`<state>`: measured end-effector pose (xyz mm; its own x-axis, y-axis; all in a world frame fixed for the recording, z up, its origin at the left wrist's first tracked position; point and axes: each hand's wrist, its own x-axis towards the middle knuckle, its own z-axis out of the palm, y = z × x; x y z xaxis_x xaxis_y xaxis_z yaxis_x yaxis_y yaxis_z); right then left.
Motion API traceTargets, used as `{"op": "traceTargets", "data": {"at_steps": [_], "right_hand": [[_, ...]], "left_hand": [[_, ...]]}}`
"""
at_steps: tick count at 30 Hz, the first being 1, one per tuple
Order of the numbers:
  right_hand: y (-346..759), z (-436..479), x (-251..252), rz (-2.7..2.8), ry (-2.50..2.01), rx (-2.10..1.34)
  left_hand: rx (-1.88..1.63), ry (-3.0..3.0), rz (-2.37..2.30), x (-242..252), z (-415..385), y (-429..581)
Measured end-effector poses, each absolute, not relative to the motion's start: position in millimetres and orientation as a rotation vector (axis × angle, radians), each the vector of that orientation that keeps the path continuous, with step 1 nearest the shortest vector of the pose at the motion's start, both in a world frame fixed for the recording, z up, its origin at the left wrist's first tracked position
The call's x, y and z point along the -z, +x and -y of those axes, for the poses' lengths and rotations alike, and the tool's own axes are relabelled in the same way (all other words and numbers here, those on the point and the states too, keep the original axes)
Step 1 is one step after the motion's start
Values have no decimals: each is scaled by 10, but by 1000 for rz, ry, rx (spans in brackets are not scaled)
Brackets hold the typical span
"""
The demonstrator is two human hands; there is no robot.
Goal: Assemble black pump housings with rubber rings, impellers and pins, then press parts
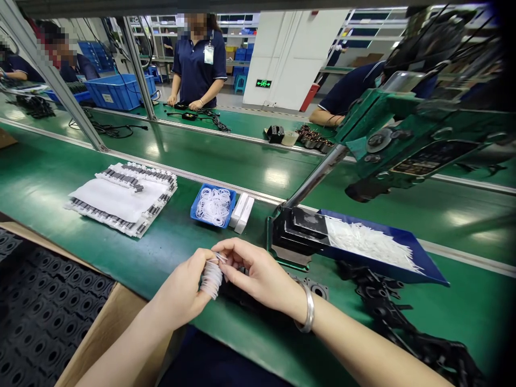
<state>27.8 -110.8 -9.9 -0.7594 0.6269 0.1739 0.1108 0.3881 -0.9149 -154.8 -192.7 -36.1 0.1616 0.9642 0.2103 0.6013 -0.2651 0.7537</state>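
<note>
1. The left hand (pixel 187 285) is curled round a stack of white rings (pixel 212 280), gripping it between thumb and fingers; whether a finger passes through the rings cannot be told.
2. The right hand (pixel 252 271) has its fingers bent and drawn together, the tips meeting the upper end of that stack; I cannot tell whether they pinch a ring. A silver bangle (pixel 309 312) circles the right wrist.
3. Both hands are above the green bench (pixel 169 258), near its front edge. Dark parts lie partly hidden under the right hand and forearm.
4. Just beyond the hands stands a small blue tray (pixel 193 214) heaped with more white rings, with two white blocks (pixel 243 212) close against its right side.
5. To the left lies a pile of white sheets (pixel 115 196) edged with rows of small black-and-white pieces.
6. To the right stands a green press (pixel 382 126), a black block at its base; beside it, a dark blue tray (pixel 435 275) holds white strips, with black parts (pixel 374 301) in front.
7. At lower left, a cardboard box (pixel 115 312) contains rows of black pieces.
8. Across the bench, a person in a navy shirt (pixel 200 67) stands with both hands near black cables.
</note>
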Motion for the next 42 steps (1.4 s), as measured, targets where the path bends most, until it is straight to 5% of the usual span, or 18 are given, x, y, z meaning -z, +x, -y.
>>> {"op": "traceTargets", "data": {"at_steps": [18,33,42], "right_hand": [[246,1182,105,2042,-561,-1686],[268,1163,103,2135,-676,-1315],[205,1104,178,1756,-892,-1932]], "left_hand": [[-1166,1248,-1214,436,2017,-1405],[-1375,1015,-1264,499,1989,-1401],[-1325,1361,-1514,618,2047,-1505]]}}
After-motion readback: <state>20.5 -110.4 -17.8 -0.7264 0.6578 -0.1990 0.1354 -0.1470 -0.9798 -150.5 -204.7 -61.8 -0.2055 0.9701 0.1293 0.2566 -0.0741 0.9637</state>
